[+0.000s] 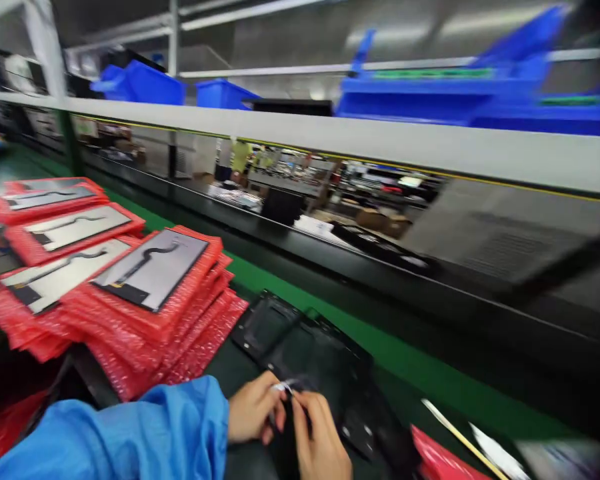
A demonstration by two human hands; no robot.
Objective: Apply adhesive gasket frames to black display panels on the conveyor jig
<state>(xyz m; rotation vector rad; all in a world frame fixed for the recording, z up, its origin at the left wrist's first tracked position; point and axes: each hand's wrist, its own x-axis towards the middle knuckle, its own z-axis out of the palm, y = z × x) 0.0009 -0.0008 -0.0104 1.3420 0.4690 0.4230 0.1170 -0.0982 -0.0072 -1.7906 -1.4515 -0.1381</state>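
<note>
My left hand (257, 408), in a blue sleeve (145, 427), is closed in a pinch on a small white strip (283, 385). The fingertips of my right hand (323, 435) are pinched together at the strip's other end, close beside the left ones. What exactly the strip is stays too small and blurred to tell. Just beyond my hands lie black plastic frames (305, 347), flat and overlapping on the dark work surface. A dark shape sits below my fingers, partly covered by them.
Red bubble-wrap bags (200, 320) are stacked at the left, with flat display panels (153, 267) with black flex cables on top. At lower right lie a thin yellowish stick (463, 437) and a red bag (443, 460). Blue bins (415, 93) stand on the white shelf (300, 137) above.
</note>
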